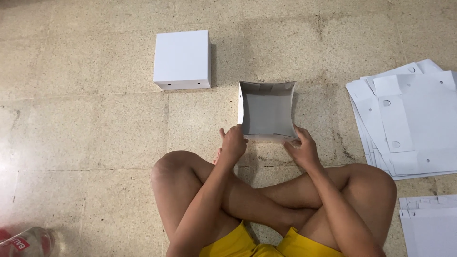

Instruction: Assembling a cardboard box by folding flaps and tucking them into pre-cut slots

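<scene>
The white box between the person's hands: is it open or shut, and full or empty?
Open and empty. The white box has no lid on, and its bare grey inside shows. The left hand and right hand grip its near corners.

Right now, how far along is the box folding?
One closed white box stands finished on the floor. Both hands, left and right, grip the near wall of an open, half-formed box. A stack of flat cardboard blanks remains unfolded.

Single head cam, steep downward view, fairly close, probably approx. seated eye height.
</scene>
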